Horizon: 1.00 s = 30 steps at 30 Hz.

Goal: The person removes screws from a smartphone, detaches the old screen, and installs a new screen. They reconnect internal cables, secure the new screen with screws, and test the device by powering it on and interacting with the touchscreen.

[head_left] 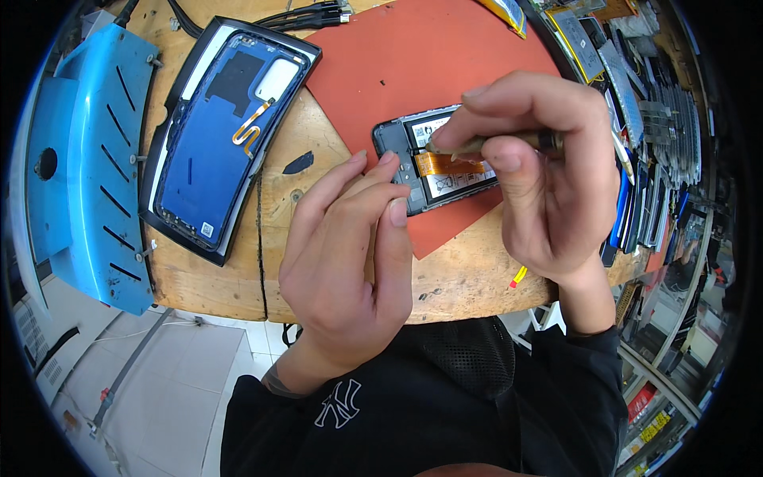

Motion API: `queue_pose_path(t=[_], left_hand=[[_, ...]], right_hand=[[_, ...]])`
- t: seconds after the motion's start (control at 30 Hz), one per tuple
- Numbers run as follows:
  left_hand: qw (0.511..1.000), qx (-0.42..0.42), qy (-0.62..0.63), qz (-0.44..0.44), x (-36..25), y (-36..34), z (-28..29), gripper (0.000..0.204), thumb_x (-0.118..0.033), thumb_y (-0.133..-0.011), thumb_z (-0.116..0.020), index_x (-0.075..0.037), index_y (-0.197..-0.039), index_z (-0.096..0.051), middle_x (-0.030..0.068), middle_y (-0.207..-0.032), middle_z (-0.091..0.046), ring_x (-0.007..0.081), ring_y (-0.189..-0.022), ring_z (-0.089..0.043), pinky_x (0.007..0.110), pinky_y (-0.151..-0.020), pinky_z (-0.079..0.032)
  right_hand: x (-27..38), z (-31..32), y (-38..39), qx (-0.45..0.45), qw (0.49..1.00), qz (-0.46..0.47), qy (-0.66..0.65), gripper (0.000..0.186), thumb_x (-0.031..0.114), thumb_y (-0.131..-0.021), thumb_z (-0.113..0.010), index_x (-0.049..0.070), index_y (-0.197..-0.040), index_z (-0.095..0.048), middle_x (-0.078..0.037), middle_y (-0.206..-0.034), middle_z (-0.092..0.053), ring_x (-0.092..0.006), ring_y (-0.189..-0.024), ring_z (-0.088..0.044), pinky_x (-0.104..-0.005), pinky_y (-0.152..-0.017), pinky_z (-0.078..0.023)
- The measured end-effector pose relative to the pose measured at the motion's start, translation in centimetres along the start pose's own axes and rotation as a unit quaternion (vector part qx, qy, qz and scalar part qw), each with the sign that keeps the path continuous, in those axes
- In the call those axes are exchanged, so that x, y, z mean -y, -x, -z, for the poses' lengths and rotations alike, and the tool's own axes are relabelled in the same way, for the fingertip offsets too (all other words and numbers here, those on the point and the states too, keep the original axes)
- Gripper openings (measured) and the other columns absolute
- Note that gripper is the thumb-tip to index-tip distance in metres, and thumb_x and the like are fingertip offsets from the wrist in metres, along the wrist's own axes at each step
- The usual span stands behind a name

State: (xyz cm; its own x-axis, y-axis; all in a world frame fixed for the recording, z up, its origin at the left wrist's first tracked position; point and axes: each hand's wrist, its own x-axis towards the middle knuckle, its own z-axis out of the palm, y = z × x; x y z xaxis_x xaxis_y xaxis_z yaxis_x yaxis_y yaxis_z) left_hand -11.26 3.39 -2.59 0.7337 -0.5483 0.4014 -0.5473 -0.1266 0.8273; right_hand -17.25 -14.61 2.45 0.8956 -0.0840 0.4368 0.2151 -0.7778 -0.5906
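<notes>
An opened smartphone point(391, 137), its battery and orange flex cable point(445, 164) exposed, lies on the red mat. My left hand point(346, 254) grips the near-left end of the phone, with fingertips on its dark frame and the thumb at the edge. In my right hand point(556, 167) is a slim screwdriver point(477, 146) with a brownish, brass-like handle, held nearly level between thumb and fingers. Its tip points left, over the inside of the phone beside the flex cable. Whether the tip touches a part cannot be made out. My right fingers cover the phone's right end.
A blue phone back cover point(207, 159) with an orange flex rests on a black-and-white tray at left. Beyond it stands a blue metal box point(111, 175). Batteries and stacked phone parts point(668, 135) crowd the right side. Black cables point(302, 16) lie at the back.
</notes>
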Motion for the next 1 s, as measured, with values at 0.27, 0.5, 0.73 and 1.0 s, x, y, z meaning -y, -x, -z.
queue_pose_path(t=[0.27, 0.5, 0.73, 1.0], left_hand=[[1.000, -0.003, 0.012, 0.008, 0.16, 0.06, 0.14, 0.011, 0.005, -0.096, -0.061, 0.006, -0.102, -0.070, 0.0193, -0.109, -0.076, 0.0335, -0.113, -0.070, 0.040, -0.100, -0.053], [1.000, 0.000, 0.022, 0.011, 0.24, 0.05, 0.30, 0.011, 0.005, -0.096, -0.062, 0.005, -0.103, -0.070, 0.0194, -0.110, -0.076, 0.0330, -0.114, -0.070, 0.039, -0.100, -0.053], [1.000, 0.002, 0.021, 0.013, 0.20, 0.05, 0.31, 0.011, 0.005, -0.096, -0.062, 0.005, -0.103, -0.070, 0.0194, -0.110, -0.076, 0.0330, -0.114, -0.070, 0.039, -0.099, -0.054], [0.999, -0.001, 0.034, 0.019, 0.20, 0.02, 0.33, 0.010, 0.006, -0.095, -0.062, 0.006, -0.102, -0.070, 0.0198, -0.110, -0.076, 0.0331, -0.114, -0.070, 0.039, -0.099, -0.054]], right_hand=[[0.64, 0.48, -0.73, 0.024, 0.999, -0.020, -0.011, 0.027, 0.018, -0.110, -0.052, -0.008, -0.120, -0.051, -0.017, -0.094, -0.073, -0.0180, -0.087, -0.073, -0.0286, -0.078, -0.060], [0.28, 0.24, -0.73, 0.008, 1.000, -0.016, -0.023, 0.027, 0.018, -0.110, -0.053, -0.007, -0.120, -0.051, -0.017, -0.093, -0.073, -0.0177, -0.086, -0.072, -0.0287, -0.077, -0.059], [0.47, 0.39, -0.90, 0.024, 1.000, -0.004, 0.004, 0.027, 0.017, -0.110, -0.054, -0.008, -0.119, -0.051, -0.017, -0.093, -0.073, -0.0185, -0.086, -0.073, -0.0295, -0.078, -0.060], [0.12, 0.19, -0.68, 0.014, 1.000, -0.002, -0.006, 0.029, 0.017, -0.109, -0.054, -0.008, -0.121, -0.050, -0.018, -0.093, -0.072, -0.0197, -0.087, -0.073, -0.0300, -0.079, -0.061]])
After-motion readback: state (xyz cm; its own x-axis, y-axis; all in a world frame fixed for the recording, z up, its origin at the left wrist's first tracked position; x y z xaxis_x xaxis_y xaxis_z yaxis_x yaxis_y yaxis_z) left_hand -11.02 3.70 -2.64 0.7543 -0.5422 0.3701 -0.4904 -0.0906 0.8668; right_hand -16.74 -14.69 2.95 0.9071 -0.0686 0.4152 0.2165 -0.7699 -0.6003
